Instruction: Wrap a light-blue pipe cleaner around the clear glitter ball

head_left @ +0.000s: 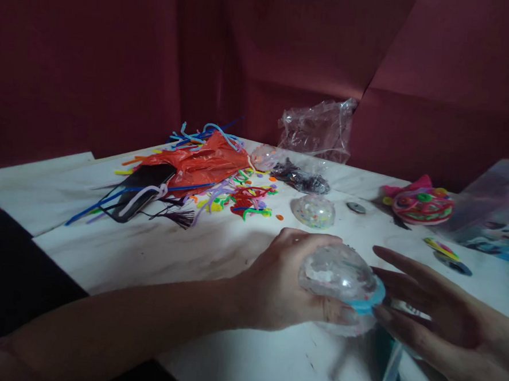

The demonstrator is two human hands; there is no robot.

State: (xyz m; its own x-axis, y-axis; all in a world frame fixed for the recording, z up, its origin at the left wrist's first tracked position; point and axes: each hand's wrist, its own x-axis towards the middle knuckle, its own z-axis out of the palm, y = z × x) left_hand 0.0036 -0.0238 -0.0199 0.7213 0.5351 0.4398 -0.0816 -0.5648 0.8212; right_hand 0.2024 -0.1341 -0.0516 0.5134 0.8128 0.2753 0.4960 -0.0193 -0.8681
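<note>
My left hand [287, 279] is wrapped round a clear plastic ball [340, 270] with whitish patches on its dome. A light-blue band [366, 301] runs along the ball's right edge. At that edge is my right hand [449, 317], its fingers stretched out and apart; the thumb tip meets or nearly meets the band. Behind those fingers shows part of a white item [411, 309] with small dark marks, its kind unclear. Below, a blurred translucent strip [390, 374] reaches the bottom of the view. The ball's underside is partly hidden by my left thumb.
Farther back stands a speckled clear dome [316, 211], with a grey disc [356, 207] beside it. Coloured craft scraps [245, 201], a red plastic bag [208, 162] and a black phone-like slab [144, 192] lie left. A decorated pink ball [424, 204] and clear bags [494, 211] are right.
</note>
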